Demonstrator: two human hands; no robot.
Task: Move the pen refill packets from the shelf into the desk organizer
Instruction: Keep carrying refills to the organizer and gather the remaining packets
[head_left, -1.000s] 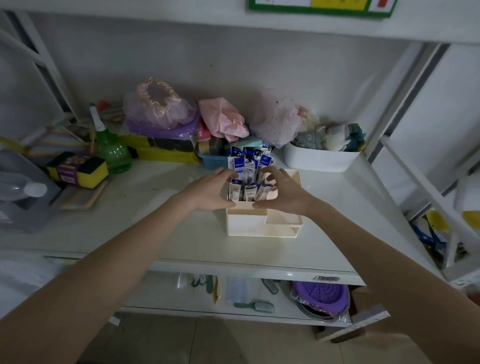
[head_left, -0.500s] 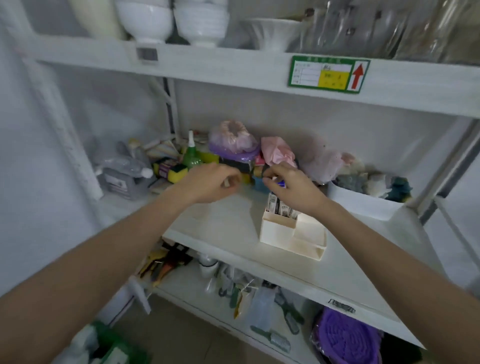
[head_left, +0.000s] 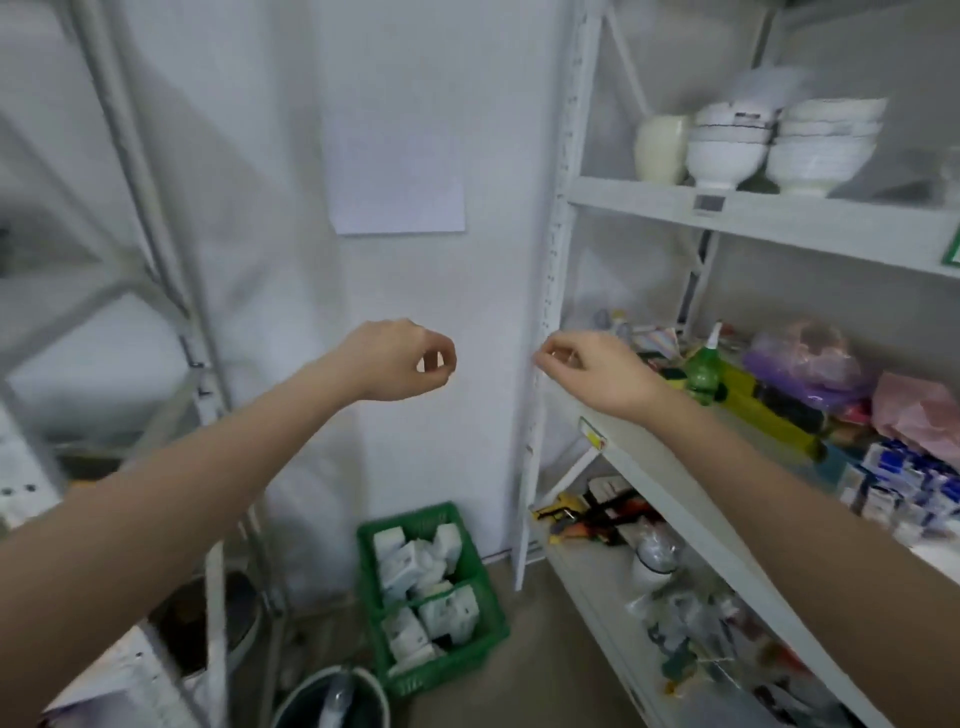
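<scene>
The blue-and-white pen refill packets stand bunched at the far right edge of the view, on the middle shelf. The desk organizer cannot be made out. My left hand is raised in front of the white wall, fingers loosely curled towards the thumb, holding nothing. My right hand hovers by the shelf's left upright, fingers loosely curled, also holding nothing. Both hands are well left of the packets.
A green spray bottle, bagged items and yellow boxes crowd the middle shelf. White bowls sit on the shelf above. A green crate of white boxes and a dark bucket stand on the floor. Another rack is at left.
The view has swung left, away from the organizer. Both hands have left the packets and now hang in the air by the wall and the shelf's upright.
</scene>
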